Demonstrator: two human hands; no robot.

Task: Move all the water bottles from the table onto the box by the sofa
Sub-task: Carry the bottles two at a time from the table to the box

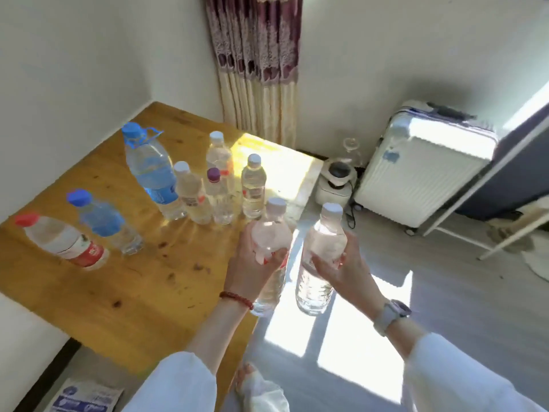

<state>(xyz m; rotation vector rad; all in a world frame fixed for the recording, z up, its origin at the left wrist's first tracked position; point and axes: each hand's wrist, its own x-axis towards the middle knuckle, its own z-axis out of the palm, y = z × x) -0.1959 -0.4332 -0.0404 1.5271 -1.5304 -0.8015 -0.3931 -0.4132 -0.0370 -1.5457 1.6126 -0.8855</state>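
A patterned purple-and-cream curtain (255, 63) hangs in the corner against the white wall. A white ribbed suitcase (421, 171) stands upright on the grey floor (445, 292), near the wall. A small white appliance (337, 182) with a dark top sits just beside the suitcase. A printed plastic package (86, 396) lies on the floor at lower left. Sunlight patches mark the floor.

Table (124, 292) near edge and front-right corner bare, open to reach. Bottle cluster (208, 185) crowds middle toward far-right edge; two bottles (89, 233) block left edge. Far-left corner free.
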